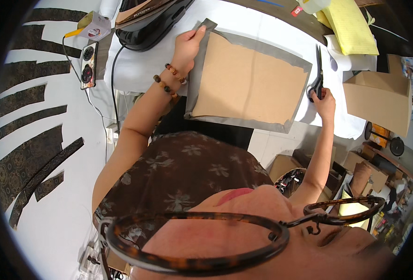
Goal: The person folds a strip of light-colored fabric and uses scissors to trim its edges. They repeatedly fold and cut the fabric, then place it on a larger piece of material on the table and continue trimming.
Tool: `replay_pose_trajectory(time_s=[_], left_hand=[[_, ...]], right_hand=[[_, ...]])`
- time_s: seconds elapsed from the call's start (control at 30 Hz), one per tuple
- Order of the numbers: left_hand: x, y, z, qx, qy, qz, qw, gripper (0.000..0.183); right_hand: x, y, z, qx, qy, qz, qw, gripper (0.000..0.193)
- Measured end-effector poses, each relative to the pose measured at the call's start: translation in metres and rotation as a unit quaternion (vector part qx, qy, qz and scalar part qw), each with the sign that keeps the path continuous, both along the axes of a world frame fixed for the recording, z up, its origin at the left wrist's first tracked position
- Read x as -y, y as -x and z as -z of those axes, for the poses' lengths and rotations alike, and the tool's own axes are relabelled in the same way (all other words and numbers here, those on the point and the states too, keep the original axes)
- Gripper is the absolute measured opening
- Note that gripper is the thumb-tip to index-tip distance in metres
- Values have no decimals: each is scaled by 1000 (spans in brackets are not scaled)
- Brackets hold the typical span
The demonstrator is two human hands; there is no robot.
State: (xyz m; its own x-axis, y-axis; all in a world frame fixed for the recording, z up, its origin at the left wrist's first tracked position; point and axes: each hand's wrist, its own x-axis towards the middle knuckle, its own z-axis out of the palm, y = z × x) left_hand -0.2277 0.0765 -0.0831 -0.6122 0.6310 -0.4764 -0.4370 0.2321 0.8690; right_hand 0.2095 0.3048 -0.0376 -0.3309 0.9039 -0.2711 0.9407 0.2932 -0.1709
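A tan rectangular sheet (pixel 248 79) lies on a larger piece of dark grey cloth (pixel 262 125), which shows as a border all round it. At the cloth's far left corner, my left hand (pixel 187 50) pinches the grey edge between thumb and fingers. Two beaded bracelets circle that wrist. My right hand (pixel 326 103) grips the handles of black scissors (pixel 320 72) to the right of the cloth. The scissors' blades point away from me and appear closed. They are apart from the cloth.
Left of the cloth stands a black iron (pixel 152 28) with a cord. A phone (pixel 88 65) lies beside a small box (pixel 94 25). Patterned dark fabric strips (pixel 29 149) hang at the far left. To the right are a yellow packet (pixel 349 28) and a cardboard box (pixel 379 100).
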Motion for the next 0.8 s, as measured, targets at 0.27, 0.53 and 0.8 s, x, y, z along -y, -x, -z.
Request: replay_pose_trajectory(time_s=[0.27,0.53,0.8], left_hand=[[15,35,5,-396,-78,52,913,28],[-17,66,-27,-569,-186,263,757,28],[-13,71,-27,-556,-122,366,736,11]], right_hand=[[76,138,-78,-259,-153,-77,950,14],[146,274,0,-390,7,-260,883,10],[142,302,29,-436,-51,-219,871,16]])
